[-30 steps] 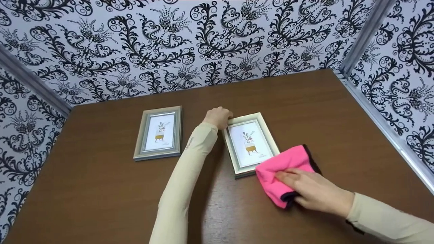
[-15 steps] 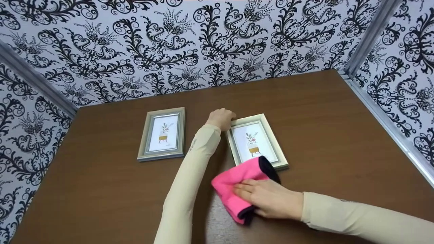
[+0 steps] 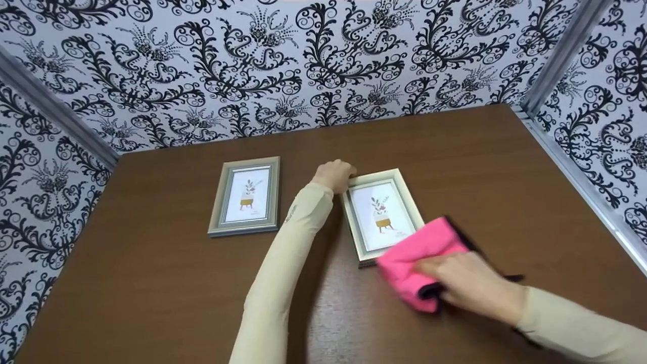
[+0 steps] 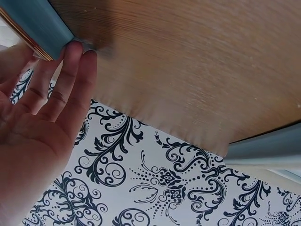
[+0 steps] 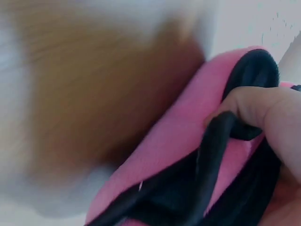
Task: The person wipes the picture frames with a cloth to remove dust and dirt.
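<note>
Swept rightward, pink cloth (image 3: 407,258) gripped by blurred right fingers (image 3: 429,265) hides 1 corner of the picture frame (image 3: 381,212) left fingers (image 4: 68,75) hold.

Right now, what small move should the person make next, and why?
Probably sweep the pink cloth leftward along the near edge of the cream frame: the right hand grips the cloth at the frame's near right corner, while the left hand holds the far left corner.

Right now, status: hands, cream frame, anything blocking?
Left hand holding cream frame upper left corner. Right hand gripping pink cloth, hiding frame's lower right corner in head view. Second frame apart, left; no obstruction seen.
</note>
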### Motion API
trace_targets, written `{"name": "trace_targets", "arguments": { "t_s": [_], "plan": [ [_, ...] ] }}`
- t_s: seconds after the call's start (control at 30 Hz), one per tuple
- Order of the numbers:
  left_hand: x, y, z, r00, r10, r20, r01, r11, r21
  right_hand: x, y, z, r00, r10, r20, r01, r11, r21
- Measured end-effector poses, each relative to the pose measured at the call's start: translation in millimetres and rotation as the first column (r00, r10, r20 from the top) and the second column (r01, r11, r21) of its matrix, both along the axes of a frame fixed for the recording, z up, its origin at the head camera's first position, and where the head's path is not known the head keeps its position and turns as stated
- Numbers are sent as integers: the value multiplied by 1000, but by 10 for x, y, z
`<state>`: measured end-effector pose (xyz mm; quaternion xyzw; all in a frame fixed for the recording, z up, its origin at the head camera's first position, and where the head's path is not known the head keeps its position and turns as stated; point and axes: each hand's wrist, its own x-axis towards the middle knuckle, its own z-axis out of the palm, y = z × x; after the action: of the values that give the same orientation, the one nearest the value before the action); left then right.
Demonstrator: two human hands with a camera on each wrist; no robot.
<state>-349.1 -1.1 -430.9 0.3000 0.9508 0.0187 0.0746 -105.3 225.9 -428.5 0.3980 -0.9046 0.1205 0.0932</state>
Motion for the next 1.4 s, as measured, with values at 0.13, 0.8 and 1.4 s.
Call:
{"name": "trace_targets", "arguments": {
  "t_s": [0.13, 0.8, 1.4],
  "plan": [
    [3, 2, 36, 1000, 1, -4, -1, 1000, 0, 5, 270, 101, 988, -154, 6, 153, 987, 48],
    [-3, -95, 129, 1000, -9, 11, 8, 997, 82, -402, -417, 152, 966, 257, -1, -256, 963, 86],
    [-29, -159, 191, 996, 53, 75, -64, 988, 144, -1143, -788, 171, 969, 116, 218, -140, 985, 102]
  ]
}}
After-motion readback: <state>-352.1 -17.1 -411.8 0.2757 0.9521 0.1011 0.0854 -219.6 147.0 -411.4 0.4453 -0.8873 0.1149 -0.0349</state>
